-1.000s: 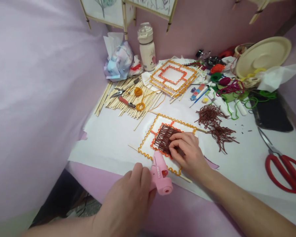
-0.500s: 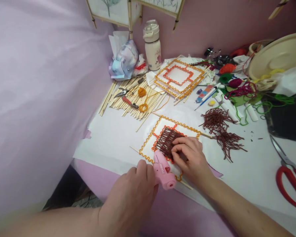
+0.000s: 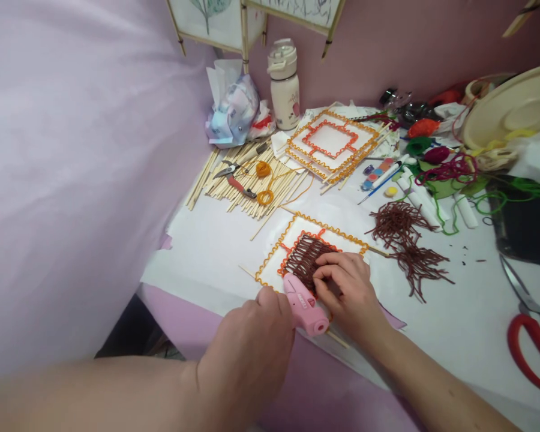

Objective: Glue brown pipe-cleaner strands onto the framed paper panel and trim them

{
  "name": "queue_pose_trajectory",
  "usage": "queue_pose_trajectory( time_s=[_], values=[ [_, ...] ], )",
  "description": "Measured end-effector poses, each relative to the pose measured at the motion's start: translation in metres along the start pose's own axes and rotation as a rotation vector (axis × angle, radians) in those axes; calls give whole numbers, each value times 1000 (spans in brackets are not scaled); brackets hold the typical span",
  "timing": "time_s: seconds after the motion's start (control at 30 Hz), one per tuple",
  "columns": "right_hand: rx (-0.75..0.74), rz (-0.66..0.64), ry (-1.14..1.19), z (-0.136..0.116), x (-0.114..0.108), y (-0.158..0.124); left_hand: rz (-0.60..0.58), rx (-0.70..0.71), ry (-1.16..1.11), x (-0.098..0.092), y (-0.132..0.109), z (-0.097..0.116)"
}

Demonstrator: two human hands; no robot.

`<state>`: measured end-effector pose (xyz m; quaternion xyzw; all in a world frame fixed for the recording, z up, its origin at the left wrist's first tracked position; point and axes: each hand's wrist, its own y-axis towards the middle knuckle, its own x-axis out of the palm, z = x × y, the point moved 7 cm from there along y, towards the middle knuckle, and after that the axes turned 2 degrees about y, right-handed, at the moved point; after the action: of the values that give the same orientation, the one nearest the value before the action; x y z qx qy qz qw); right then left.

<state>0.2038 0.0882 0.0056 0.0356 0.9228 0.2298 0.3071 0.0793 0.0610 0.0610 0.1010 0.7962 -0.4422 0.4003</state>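
Observation:
My left hand is wrapped round the handle of a pink hot glue gun. The gun's front end hangs over the near edge of a panel bordered with wavy orange-yellow yarn. Inside the panel, a red-orange yarn square surrounds looped rows of brown yarn. At the right side of those rows, my right hand has thumb and fingertips pinched on brown yarn; the exact strand is mostly hidden by the fingers. Two bunches of cut brown yarn lie right of the panel.
Thin sticks with pruning shears and an orange yarn ball lie behind left. A similar panel is near a bottle. Red-handled scissors, markers and a dark tablet-like slab are at right.
The glue gun has tilted and shifted slightly over the panel with my left hand. My right hand keeps its pinch at the brown rows. The whole view has moved a little.

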Motion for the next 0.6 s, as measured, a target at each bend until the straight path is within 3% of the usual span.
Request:
queue_pose_trajectory(
  time_s=[0.6],
  values=[
    [-8, 10, 13, 2, 0, -1, -120, -89, -108, -15, 9, 2]
  ],
)
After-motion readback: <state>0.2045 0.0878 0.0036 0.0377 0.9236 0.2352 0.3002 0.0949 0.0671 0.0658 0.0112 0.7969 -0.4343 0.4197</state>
